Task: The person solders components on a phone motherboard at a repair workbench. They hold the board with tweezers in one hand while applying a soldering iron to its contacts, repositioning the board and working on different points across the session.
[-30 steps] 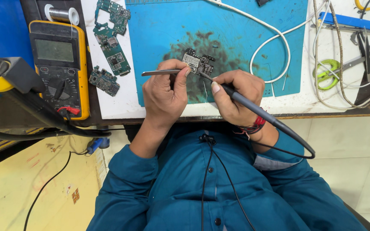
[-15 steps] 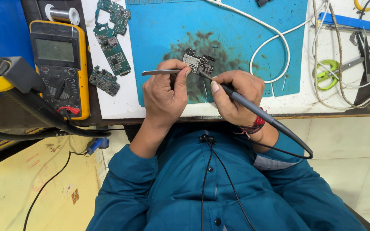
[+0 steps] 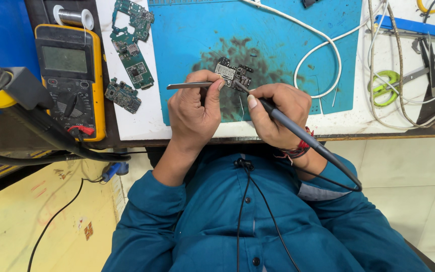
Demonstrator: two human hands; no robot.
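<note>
The board (image 3: pixel 233 74) lies on the blue mat (image 3: pixel 187 35), on the dark stained patch near mat centre.

**Hands**
- Left hand (image 3: pixel 195 113): thumb and forefinger pinch the tweezers (image 3: pixel 190 86). The tool lies level, one end at 9 o'clock from the hand, the other toward the board at 3 o'clock. The tips are covered by the fingers; contact with the board cannot be told.
- Right hand (image 3: pixel 278 113): fingers are closed around the iron (image 3: pixel 298 132) in a pen grip. The tip points to 11 o'clock and sits at the board's lower edge. The cord runs off at 5 o'clock.

**Progress**
Judged from the layout, work on the board is under way: both tools are on station at the board. No finished joint or removed part is visible, so the share done cannot be told.

**Surroundings**
- Spare boards (image 3: pixel 129 50) lie at 9 o'clock from the mat.
- The meter (image 3: pixel 69 75) sits beyond them, solder spool (image 3: pixel 74 16) at its 12 o'clock.
- Scissors (image 3: pixel 393 83) and white cable (image 3: pixel 323 55) lie at 3 o'clock.

**Not readable**
- Board components are too small to make out.
- The iron's tip contact point is hidden by the right thumb.
- The dark object at 9 o'clock, frame edge, is blurred.
</note>
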